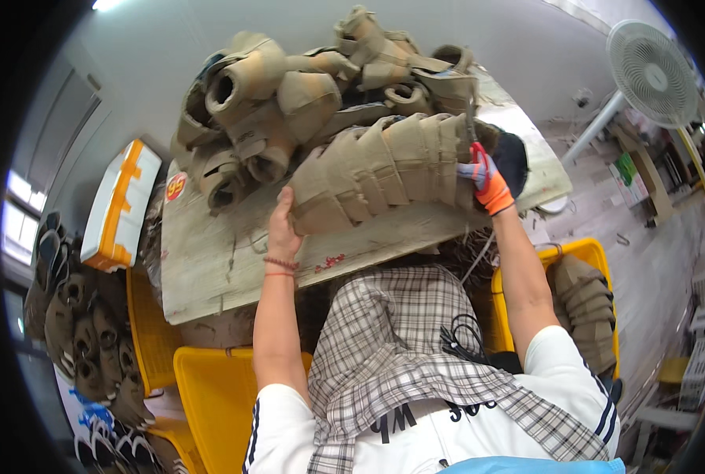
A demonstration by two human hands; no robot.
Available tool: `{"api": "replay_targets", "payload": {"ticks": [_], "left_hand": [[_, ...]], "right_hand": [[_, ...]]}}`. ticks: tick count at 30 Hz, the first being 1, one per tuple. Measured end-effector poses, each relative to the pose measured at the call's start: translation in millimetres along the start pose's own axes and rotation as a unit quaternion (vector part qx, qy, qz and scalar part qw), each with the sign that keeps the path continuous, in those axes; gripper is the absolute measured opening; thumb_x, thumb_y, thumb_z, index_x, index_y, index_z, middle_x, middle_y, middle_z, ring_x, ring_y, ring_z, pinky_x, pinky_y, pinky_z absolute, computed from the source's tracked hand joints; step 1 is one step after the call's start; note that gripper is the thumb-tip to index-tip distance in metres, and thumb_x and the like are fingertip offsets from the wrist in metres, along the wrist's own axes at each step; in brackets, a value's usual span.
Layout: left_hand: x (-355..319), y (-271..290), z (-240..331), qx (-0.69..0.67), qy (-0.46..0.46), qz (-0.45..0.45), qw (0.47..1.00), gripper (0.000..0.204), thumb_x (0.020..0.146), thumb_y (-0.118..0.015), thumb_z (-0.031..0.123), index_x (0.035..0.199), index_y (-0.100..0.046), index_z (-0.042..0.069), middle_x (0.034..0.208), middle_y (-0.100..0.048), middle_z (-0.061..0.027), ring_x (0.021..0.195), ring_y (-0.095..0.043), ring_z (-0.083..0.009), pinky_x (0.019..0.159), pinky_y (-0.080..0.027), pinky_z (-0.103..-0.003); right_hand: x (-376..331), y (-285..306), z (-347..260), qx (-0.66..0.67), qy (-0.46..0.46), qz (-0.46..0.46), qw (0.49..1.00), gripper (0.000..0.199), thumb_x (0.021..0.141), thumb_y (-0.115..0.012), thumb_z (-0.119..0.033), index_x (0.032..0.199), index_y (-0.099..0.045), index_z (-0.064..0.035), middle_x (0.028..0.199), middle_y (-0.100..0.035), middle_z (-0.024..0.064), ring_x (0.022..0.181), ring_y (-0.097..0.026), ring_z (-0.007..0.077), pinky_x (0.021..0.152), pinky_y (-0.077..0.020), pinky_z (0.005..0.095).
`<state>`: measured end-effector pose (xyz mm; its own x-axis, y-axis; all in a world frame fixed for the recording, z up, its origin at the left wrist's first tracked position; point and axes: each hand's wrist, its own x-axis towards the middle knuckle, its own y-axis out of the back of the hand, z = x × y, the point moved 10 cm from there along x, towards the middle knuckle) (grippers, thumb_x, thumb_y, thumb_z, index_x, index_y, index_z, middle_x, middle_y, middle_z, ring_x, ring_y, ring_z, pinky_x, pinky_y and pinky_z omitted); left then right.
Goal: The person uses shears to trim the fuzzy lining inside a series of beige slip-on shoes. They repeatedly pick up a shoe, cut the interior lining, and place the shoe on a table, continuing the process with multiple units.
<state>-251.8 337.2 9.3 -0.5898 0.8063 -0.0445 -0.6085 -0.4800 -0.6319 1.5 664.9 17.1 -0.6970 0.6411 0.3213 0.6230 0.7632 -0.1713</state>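
Person at a worn wooden desk, head view looking down. A row of tan shoe uppers, stacked edge to edge like a fan, lies across the middle of the desk, just in front of a big loose heap of the same tan uppers piled at the far side.

Left hand, bare, bead bracelets at the wrist, is pressed flat against the left end of the row, fingers spread on the outermost piece, not curled round it. Right hand, in an orange glove with grey-blue fingertips, is closed at the right end of the row, beside a dark piece (looks like a black upper or insole, hard to tell). Whether the gloved fingers pinch an upper or a thin tool: cannot tell, though a thin dark line rises from the hand. The hands are well apart, one at each end of the row.

Around: yellow crates below the desk on the left, another yellow crate on the right holding more stacked tan uppers. An orange-and-white box stands left of the desk. White pedestal fan at upper right. Plaid cloth over the person's front.
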Motion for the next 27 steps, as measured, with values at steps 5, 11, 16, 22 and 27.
{"api": "replay_targets", "payload": {"ticks": [5, 11, 16, 22, 27], "left_hand": [[12, 20, 20, 0.088, -0.015, 0.062, 0.994, 0.048, 0.086, -0.059, 0.045, 0.107, -0.059, 0.001, 0.103, -0.062, -0.0035, 0.092, -0.058, -0.0154, 0.081, -0.047, -0.031], [-23, 43, 132, 0.565, -0.275, 0.306, 0.716, 0.032, 0.082, -0.067, 0.028, 0.091, -0.055, 0.0, 0.079, -0.052, -0.0057, 0.069, -0.049, -0.0223, 0.071, -0.043, -0.037], [-21, -93, 240, 0.69, -0.488, 0.213, 0.489, 0.038, 0.076, -0.069, 0.021, 0.112, -0.061, 0.012, 0.132, -0.038, -0.025, 0.121, -0.038, -0.0365, 0.101, -0.033, -0.041], [-10, -93, 321, 0.52, -0.427, 0.196, 0.713, 0.025, 0.079, -0.066, 0.015, 0.102, -0.066, 0.005, 0.102, -0.065, -0.0162, 0.092, -0.061, -0.0246, 0.084, -0.046, -0.033], [-130, -10, 329, 0.08, -0.385, 0.086, 0.915, 0.031, 0.088, -0.057, 0.009, 0.118, -0.053, 0.001, 0.112, -0.06, -0.0092, 0.104, -0.056, -0.0226, 0.09, -0.046, -0.037]], "right_hand": [[10, -1, 33, 0.045, 0.012, 0.121, 0.992, 0.043, 0.086, -0.06, -0.009, 0.126, -0.044, -0.0016, 0.117, -0.051, 0.0089, 0.101, -0.054, 0.0181, 0.086, -0.0467, 0.0283], [-28, 44, 61, 0.2, 0.061, 0.212, 0.955, 0.027, 0.096, -0.046, -0.018, 0.113, -0.053, 0.0011, 0.105, -0.06, 0.008, 0.092, -0.059, 0.0161, 0.084, -0.0495, 0.0261], [-46, 34, 42, 0.167, -0.043, 0.197, 0.965, 0.026, 0.094, -0.049, -0.028, 0.11, -0.055, -0.0081, 0.082, -0.06, 0.0004, 0.063, -0.052, 0.0082, 0.05, -0.0406, 0.0176], [-105, 32, -40, -0.002, -0.015, 0.257, 0.966, 0.03, 0.093, -0.052, -0.032, 0.109, -0.054, -0.0067, 0.065, -0.052, -0.0005, 0.048, -0.042, 0.0061, 0.042, -0.0335, 0.019], [-152, 14, -83, -0.049, 0.019, 0.14, 0.989, 0.023, 0.095, -0.049, -0.019, 0.113, -0.053, -0.0059, 0.067, -0.048, -0.0063, 0.053, -0.04, 0.0039, 0.046, -0.029, 0.0174]]}}
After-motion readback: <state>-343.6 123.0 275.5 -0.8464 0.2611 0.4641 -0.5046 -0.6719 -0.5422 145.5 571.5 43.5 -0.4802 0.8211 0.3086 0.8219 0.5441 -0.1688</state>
